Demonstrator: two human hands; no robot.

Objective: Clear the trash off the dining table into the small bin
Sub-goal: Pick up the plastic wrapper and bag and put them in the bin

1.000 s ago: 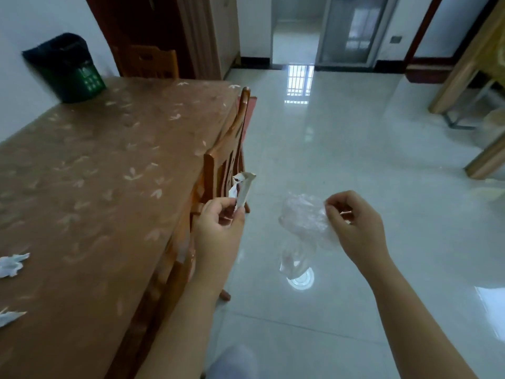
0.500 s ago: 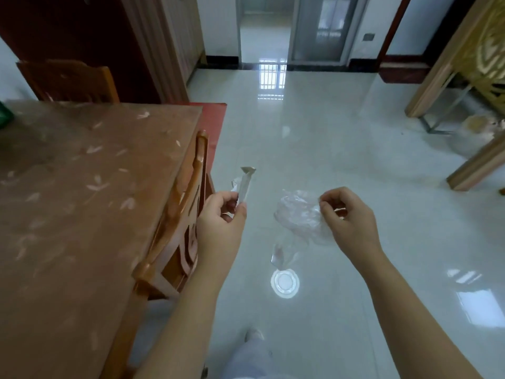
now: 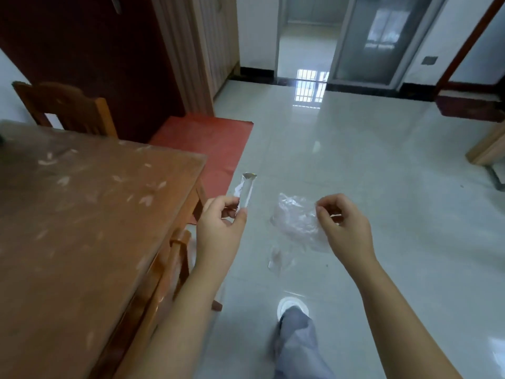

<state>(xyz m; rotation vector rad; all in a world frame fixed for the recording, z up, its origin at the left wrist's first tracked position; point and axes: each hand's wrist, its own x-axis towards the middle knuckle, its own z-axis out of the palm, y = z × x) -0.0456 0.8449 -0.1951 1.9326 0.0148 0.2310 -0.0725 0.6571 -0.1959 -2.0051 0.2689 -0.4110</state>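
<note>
Partway through, judging by what is in hand. Two pieces of trash are up off the dining table (image 3: 82, 214) and carried, neither yet dropped anywhere. No small bin plainly in view. A dark sliver (image 3: 1, 139) at the table's far left edge is possibly it, but too little shows to say. No telling either whether more trash waits on the part of the table outside the frame. What is left, then: reaching the bin, letting both pieces go, and checking the table for more.

Left hand (image 3: 221, 228) curled, thumb and forefinger pinched on the lower end of a silvery wrapper (image 3: 247, 192). The wrapper stands upright above the fingertips (image 3: 241, 216), its torn top well clear of them and its bottom hidden inside the pinch.

Right hand (image 3: 344, 225) likewise curled, fingers (image 3: 328, 206) drawn in against the thumb and nipping one edge of a crumpled clear plastic film (image 3: 296, 222). The film bunches just beside the fingers on their inner side, towards the other hand, then trails down below them over the pale floor (image 3: 382, 160), loose and hanging free.

The two hands are held apart, with the wrapper and the film not touching.
</note>
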